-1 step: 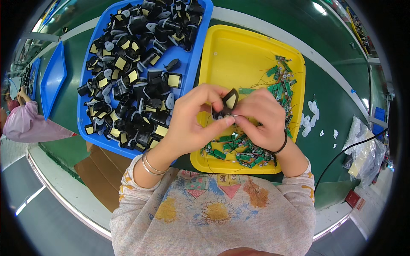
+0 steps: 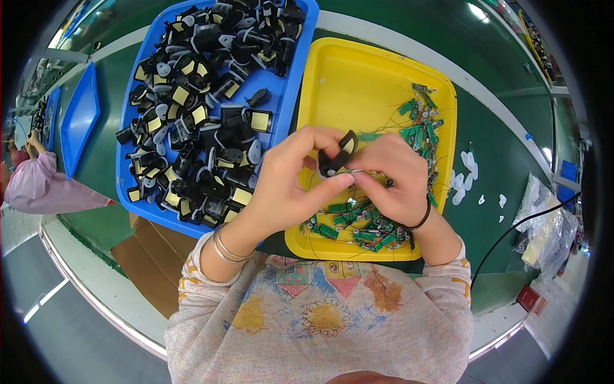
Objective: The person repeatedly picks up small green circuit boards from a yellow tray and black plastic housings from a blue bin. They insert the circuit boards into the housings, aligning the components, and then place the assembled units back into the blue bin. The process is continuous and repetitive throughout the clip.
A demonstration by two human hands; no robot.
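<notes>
The left hand [image 2: 284, 176] pinches a small curved black plastic housing with a pale yellow pad [image 2: 329, 163] between thumb and bent fingers, holding it tilted above the near-left part of a shallow yellow plastic tray [image 2: 348, 70]. Just beside it, the right hand [image 2: 393, 176] has its thumb and forefinger pressed together on the end of a thin silvery sliver [image 2: 349, 171] that reaches toward the housing; its exact kind is too small to tell. Small green circuit boards with thin wires [image 2: 419, 136] lie along the tray's right and near sides. To the left, a blue plastic tray [image 2: 272, 83] carries a heap of similar black housings [image 2: 192, 115]. Flat white rounded pieces [image 2: 458, 182] lie on the green tabletop [image 2: 489, 141] at right.
</notes>
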